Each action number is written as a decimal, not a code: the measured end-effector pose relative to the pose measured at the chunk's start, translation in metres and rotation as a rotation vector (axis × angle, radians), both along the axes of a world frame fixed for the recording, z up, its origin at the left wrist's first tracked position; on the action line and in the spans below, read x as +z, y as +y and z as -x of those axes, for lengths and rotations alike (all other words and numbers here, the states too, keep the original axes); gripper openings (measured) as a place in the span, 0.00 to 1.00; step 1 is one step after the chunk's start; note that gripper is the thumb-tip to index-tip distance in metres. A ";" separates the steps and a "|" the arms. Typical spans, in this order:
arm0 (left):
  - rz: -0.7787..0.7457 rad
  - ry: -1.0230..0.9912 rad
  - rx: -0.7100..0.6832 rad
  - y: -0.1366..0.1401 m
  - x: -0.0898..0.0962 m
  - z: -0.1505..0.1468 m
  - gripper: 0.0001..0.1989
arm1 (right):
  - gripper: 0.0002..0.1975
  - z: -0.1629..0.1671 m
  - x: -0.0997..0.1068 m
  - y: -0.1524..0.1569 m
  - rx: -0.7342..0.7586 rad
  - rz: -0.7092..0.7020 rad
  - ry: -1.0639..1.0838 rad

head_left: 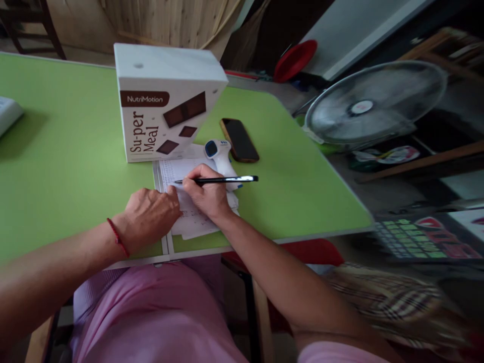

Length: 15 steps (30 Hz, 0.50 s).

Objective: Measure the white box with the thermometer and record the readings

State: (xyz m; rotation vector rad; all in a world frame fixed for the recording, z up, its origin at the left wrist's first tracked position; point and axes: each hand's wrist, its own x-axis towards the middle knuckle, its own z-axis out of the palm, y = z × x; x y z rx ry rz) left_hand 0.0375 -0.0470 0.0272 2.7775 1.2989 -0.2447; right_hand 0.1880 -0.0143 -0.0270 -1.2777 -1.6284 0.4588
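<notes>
My right hand (pixel 206 194) pinches a slim black pen (pixel 227 179), its tip on a sheet of paper (pixel 196 227) with handwriting in rows. Curled in a loose fist, my left hand (pixel 153 214) rests at the paper's left edge; whatever lies under its fingers is hidden. A red cord bracelet (pixel 117 237) circles the left wrist. Just beyond my right hand lies a white handheld infrared thermometer (pixel 224 160) with a dark blue screen. Behind the paper stands a white "Su-per Meal" box (pixel 170 121).
The green table (pixel 68 166) has a seam near my left hand. A phone (pixel 240 140) lies right of the box. A white object (pixel 8 113) sits at the far left. Beyond the right edge stand a fan (pixel 374 103), a red basin (pixel 295 60) and plaid cloth (pixel 393 297).
</notes>
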 end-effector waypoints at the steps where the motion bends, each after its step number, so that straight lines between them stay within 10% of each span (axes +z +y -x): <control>1: 0.003 0.001 0.000 0.000 0.000 0.000 0.19 | 0.06 0.000 0.000 0.000 0.005 -0.002 0.003; 15: -0.013 0.003 -0.012 0.001 -0.002 0.000 0.19 | 0.05 -0.004 -0.001 0.000 -0.026 0.017 0.026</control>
